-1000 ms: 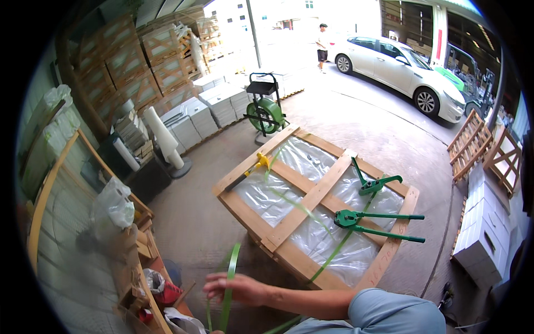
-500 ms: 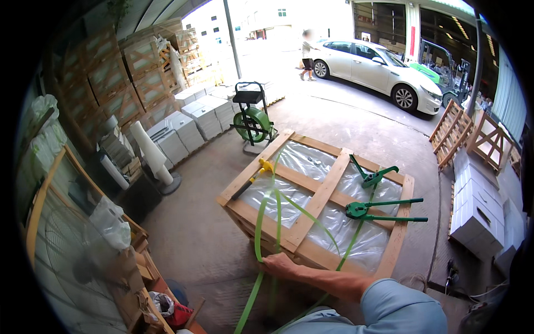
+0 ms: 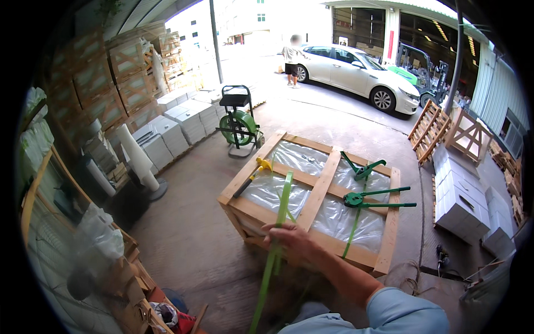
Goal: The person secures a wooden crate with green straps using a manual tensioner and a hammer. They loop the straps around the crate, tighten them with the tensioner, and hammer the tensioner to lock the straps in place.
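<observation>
My right hand point(image 3: 289, 236) is closed on a green strap point(image 3: 285, 201) beside the near edge of a wooden crate point(image 3: 325, 183). The strap rises above my hand to a looped end and trails down toward the floor. Clear plastic film covers the crate's top between its boards. A second green strap point(image 3: 351, 236) crosses the right part of the crate. On it rest a green long-handled strapping tool point(image 3: 354, 199) and a green strap tensioner point(image 3: 362, 171). A yellow-headed hammer point(image 3: 251, 177) lies at the crate's left side. My left hand is out of view.
A strap-reel cart point(image 3: 239, 123) stands beyond the crate. White stacked slabs point(image 3: 189, 118) and tall crates point(image 3: 83, 83) line the left. To the right are white boxes point(image 3: 459, 195) and a pallet point(image 3: 429, 131). A person point(image 3: 292, 61) stands near a white car point(image 3: 356, 72).
My right hand has moved slightly right and up with the strap, drawing its loose length off the crate's top left. The view has shifted, and the distant person has turned.
</observation>
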Demonstrator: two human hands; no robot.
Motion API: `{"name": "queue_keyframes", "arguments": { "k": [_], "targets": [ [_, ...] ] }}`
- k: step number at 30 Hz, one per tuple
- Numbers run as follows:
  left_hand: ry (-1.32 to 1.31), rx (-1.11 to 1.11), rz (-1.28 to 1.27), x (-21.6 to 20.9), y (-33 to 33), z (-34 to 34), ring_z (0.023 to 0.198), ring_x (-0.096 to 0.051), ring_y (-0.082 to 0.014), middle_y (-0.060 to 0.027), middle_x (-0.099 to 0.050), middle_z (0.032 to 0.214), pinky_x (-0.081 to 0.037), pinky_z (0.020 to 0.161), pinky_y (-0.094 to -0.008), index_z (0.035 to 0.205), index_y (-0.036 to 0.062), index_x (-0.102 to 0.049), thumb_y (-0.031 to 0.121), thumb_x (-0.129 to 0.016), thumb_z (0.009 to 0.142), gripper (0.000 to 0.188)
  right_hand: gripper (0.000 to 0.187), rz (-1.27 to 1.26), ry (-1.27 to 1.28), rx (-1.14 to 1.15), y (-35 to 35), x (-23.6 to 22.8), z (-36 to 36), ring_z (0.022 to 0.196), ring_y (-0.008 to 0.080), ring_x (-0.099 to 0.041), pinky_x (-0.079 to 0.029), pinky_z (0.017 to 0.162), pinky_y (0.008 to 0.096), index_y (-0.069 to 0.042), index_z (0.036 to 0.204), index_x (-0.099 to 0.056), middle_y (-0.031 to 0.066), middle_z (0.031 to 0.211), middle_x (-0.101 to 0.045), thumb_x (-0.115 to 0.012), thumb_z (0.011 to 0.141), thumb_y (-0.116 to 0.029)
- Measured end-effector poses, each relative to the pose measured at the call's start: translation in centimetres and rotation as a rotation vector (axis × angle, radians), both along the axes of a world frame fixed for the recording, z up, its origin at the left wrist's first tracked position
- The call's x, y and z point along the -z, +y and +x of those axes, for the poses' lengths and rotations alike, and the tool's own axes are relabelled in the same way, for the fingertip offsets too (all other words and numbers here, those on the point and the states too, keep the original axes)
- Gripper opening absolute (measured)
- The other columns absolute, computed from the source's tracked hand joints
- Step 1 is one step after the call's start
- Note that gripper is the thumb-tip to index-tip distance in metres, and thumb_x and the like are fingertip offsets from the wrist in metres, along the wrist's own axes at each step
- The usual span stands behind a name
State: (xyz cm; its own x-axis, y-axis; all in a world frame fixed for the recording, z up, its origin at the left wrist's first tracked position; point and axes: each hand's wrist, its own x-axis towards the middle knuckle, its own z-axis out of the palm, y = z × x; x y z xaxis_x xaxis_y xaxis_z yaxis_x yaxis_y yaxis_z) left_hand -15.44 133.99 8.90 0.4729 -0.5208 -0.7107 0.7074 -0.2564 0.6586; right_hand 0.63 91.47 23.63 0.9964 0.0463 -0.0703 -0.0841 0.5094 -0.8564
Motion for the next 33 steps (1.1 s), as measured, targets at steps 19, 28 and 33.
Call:
{"name": "queue_keyframes", "arguments": {
  "k": [19, 28, 33],
  "targets": [
    [-0.127, 0.084, -0.034, -1.7, -3.6, 6.4, 0.054, -0.046, -0.0109, 0.0, -0.05, 0.06, -0.039, 0.053, -0.027, 0.074, 0.0075, -0.059, 0.027, -0.048, 0.093, 0.029, 0.027, 0.137, 0.048, -0.062, 0.3, 5.2, 0.9, 0.082, 0.0139, -0.061, -0.048, 0.079, 0.0281, 0.002, 0.107, -0.06, 0.006, 0.091, -0.065, -0.057, 0.09, -0.018],
    [-0.361, -0.034, -0.04, -8.5, -12.5, 8.5, 0.057, -0.042, -0.0079, 0.0019, -0.048, 0.062, -0.036, 0.051, -0.0248, 0.078, 0.0094, -0.06, 0.026, -0.047, 0.093, 0.026, 0.029, -0.375, -0.054, -0.267, 4.0, 6.7, 0.5, 0.079, 0.0104, -0.061, -0.05, 0.068, 0.0288, -0.005, 0.112, -0.061, 0.0021, 0.086, -0.066, -0.054, 0.093, -0.026],
    [-0.91, 0.153, 0.098, -5.3, -14.4, 9.0, 0.053, -0.042, -0.0095, 0.0013, -0.046, 0.058, -0.036, 0.049, -0.028, 0.071, 0.0092, -0.055, 0.027, -0.045, 0.093, 0.03, 0.03, -1.045, -0.021, -0.233, 1.2, 17.7, 0.2, 0.082, 0.0096, -0.061, -0.049, 0.072, 0.0285, -0.008, 0.109, -0.064, 0.0002, 0.086, -0.067, -0.058, 0.09, -0.03]
  ]
}}
